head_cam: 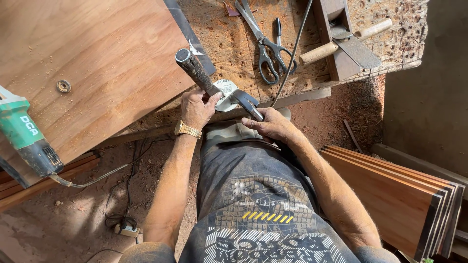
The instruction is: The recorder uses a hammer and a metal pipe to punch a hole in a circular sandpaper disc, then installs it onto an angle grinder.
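Here the left hand (196, 108) grips a dark taped hammer (209, 83) handle while the right hand (273, 125) pinches its curved steel head above the pitted wooden bench (229, 44).

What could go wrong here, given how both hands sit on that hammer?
1. The right hand holds the hammer right at its metal head, so fingers could get pinched or nicked.
2. The left hand grips mid-handle, the long end jutting over the plywood sheet; a slip might dent it.
3. Scissors and a wood plane lie loose near the bench edge; a jolt could knock them off.
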